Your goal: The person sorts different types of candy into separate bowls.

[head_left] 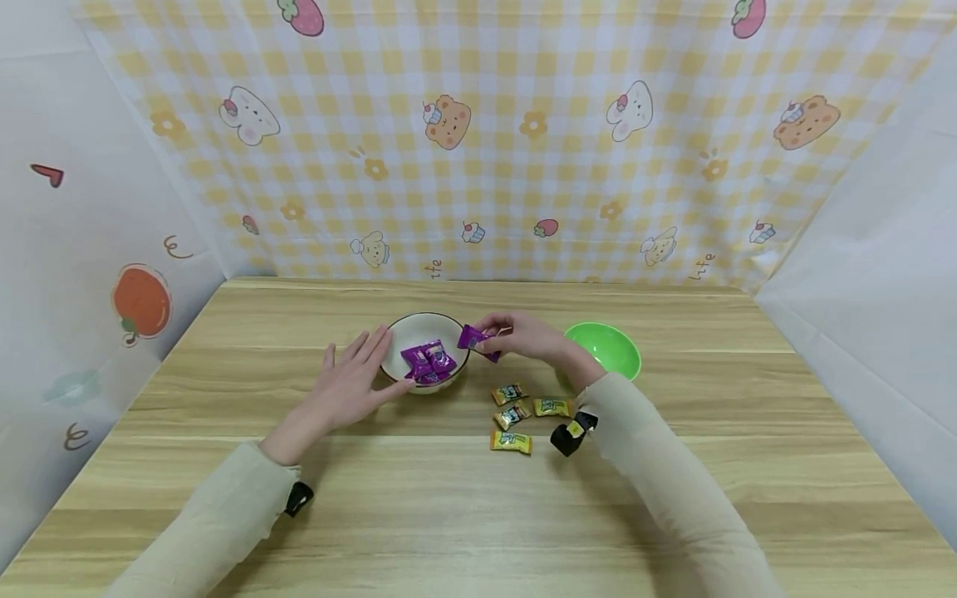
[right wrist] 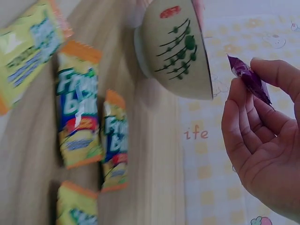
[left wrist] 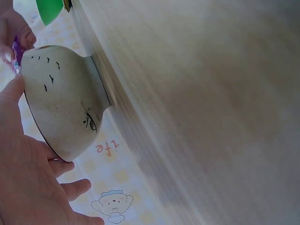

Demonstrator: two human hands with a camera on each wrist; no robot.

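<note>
My right hand [head_left: 521, 334] pinches a purple-wrapped candy [right wrist: 253, 80] between thumb and fingers, beside the right rim of a white bowl [head_left: 407, 332]. In the head view, the candy overlaps that rim. Several more purple candies [head_left: 429, 360] lie inside the bowl. My left hand [head_left: 350, 386] is at the bowl's left side, fingers straight and spread, with the thumb reaching to the near rim. Seen from the left wrist, its thumb and fingertips are right at the rim of the patterned bowl [left wrist: 61, 98].
Several yellow-wrapped candies [head_left: 511, 442] lie on the wooden table [head_left: 419, 515], in front of the right forearm. Behind that arm stands a green bowl [head_left: 616, 349], partly hidden by it. A checked cloth [head_left: 493, 166] hangs along the table's back edge.
</note>
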